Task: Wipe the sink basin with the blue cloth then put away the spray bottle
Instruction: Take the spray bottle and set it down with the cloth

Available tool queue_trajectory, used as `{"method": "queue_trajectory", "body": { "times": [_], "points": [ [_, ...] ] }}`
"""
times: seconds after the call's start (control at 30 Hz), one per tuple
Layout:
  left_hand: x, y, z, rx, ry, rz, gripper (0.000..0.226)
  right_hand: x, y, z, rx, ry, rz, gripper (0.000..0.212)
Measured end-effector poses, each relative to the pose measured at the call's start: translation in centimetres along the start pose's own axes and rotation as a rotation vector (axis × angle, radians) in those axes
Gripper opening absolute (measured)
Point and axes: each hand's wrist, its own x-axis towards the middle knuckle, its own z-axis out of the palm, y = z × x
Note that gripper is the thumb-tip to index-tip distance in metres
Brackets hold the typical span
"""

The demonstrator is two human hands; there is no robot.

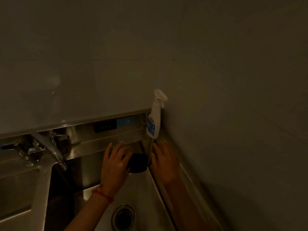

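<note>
The scene is dim. A dark blue cloth (pixel 138 162) lies bunched against the far right corner inside the steel sink basin (pixel 141 189). My left hand (pixel 115 165) lies on the cloth's left part with fingers spread and fairly straight. My right hand (pixel 165 162) rests flat on the basin's right rim, just right of the cloth and apart from it. A white spray bottle (pixel 155 117) with a blue label stands upright on the back ledge in the corner, above both hands, untouched.
The drain (pixel 123 217) sits at the basin's bottom near me. A chrome faucet (pixel 53 150) with handles juts out at the left, over a divider to a second basin (pixel 63 189). Plain walls close the back and right sides.
</note>
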Motion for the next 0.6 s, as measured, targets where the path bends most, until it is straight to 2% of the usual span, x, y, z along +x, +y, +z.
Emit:
{"method": "queue_trajectory", "body": {
  "times": [0.23, 0.33, 0.43, 0.6],
  "points": [
    [2.9, -0.1, 3.1, 0.067, -0.031, -0.027, 0.059, 5.2, 3.4, 1.9, 0.104, 0.126, 0.001, 0.031],
    [3.8, -0.4, 4.3, 0.077, -0.021, -0.055, 0.055, 7.7, 4.4, 3.0, 0.13, 0.023, 0.041, 0.039],
    [4.5, -0.7, 5.2, 0.08, 0.004, -0.07, 0.04, 9.9, 5.3, 4.0, 0.084, -0.035, 0.022, 0.046],
    [5.4, -1.6, 6.5, 0.084, -0.062, -0.1, 0.055, 13.0, 5.9, 5.1, 0.036, -0.063, 0.124, 0.051]
  ]
}}
